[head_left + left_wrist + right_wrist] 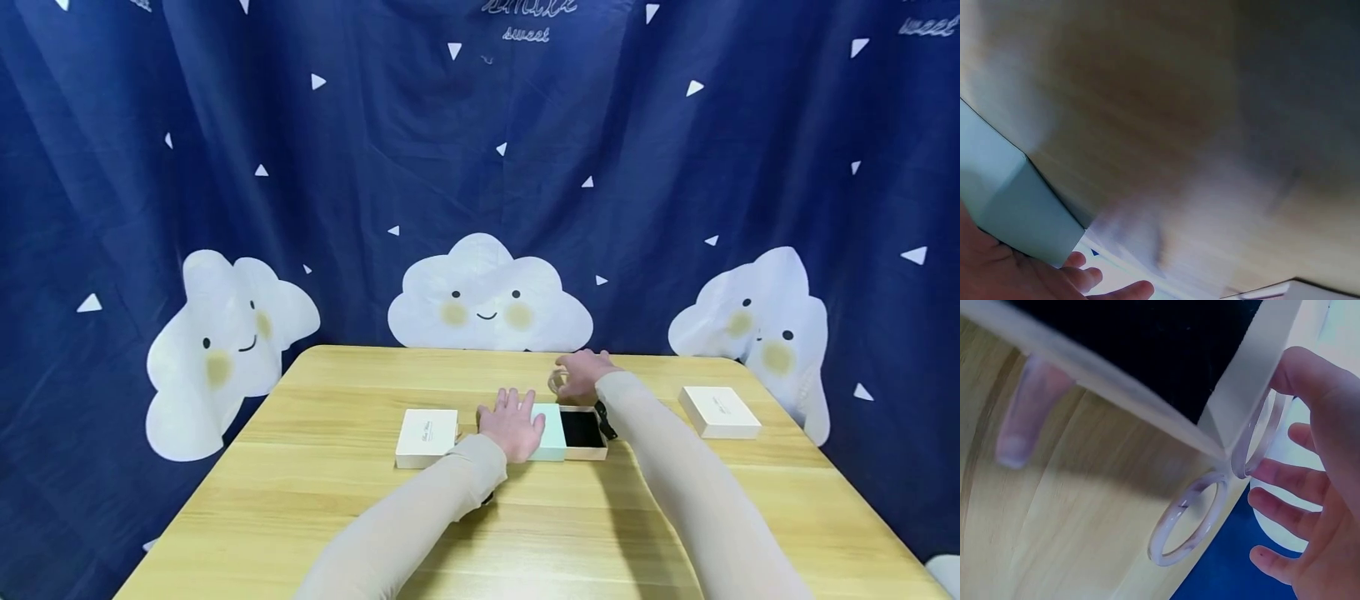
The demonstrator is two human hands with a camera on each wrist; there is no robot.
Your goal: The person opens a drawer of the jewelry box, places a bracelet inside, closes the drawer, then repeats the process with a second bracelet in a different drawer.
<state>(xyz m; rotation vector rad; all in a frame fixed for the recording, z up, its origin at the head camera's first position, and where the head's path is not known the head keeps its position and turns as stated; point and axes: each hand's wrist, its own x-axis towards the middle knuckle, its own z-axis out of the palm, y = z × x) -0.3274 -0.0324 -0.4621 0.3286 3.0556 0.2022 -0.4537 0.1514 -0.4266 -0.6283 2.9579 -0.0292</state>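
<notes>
Bangle (1272, 428), one, at the right grip (585, 372). Handling, advised: hold it lightly by the rim, clear of the tray edge, with the mint box (554, 435) kept steady. Right grip: partly closed, apparently pinching the bangle between thumb and fingers; black-lined tray (581, 430) just nearer the person; second bangle (1161, 534) close by, contact unclear. Left grip (512, 423): fingers spread, resting on the mint box, nothing grasped
</notes>
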